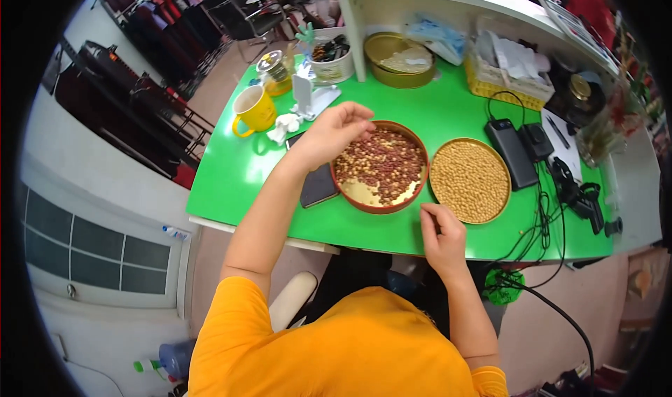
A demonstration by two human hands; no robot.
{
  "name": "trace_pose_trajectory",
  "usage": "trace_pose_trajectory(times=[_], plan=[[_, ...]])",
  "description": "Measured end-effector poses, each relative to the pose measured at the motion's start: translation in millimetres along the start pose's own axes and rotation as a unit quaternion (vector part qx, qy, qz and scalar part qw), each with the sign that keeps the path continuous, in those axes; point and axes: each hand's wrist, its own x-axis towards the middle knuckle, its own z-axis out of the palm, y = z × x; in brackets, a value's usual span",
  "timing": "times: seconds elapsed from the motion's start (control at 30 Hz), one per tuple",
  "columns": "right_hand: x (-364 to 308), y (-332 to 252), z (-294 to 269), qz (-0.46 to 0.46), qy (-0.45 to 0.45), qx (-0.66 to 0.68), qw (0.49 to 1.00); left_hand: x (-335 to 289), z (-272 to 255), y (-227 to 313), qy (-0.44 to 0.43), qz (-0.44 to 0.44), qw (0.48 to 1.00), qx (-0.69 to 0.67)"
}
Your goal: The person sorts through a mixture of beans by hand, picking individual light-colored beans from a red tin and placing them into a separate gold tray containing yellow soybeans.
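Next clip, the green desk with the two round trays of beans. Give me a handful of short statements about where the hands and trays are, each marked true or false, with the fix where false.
1. The left hand is over the tray of mixed red and tan beans. True.
2. The right hand is inside the tray of tan beans. False: it is at the table's near edge, just outside that tray's rim.
3. The mixed tray lies left of the tan tray. True.
4. The yellow mug stands between the two trays. False: it stands far left, apart from both.
5. A dark phone lies beside the mixed tray. True.
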Motion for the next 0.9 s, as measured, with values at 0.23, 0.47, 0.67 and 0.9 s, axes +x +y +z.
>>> trace_pose_trajectory(times=[0.23, 0.47, 0.67, 0.9], plan=[[0.8, -0.7, 0.2, 0.024, 0.002, -0.004, 1.0, -17.6, 12.0, -25.9, -0.043, 0.14, 0.84, 0.523], [0.6, 0.7, 3.0, 0.015, -0.003, -0.004, 1.0, -21.0, 21.4, -37.1, -0.034, 0.16, 0.831, 0.532], [0.6, 1.5, 1.4, 0.02, -0.004, -0.011, 1.0, -17.0, 21.2, -43.5, -0.034, 0.151, 0.844, 0.514], [0.5, 3.9, 1.1, 0.019, 0.001, -0.014, 1.0, -4.0, 46.3, 1.7, 0.031, 0.126, 0.954, 0.272]])
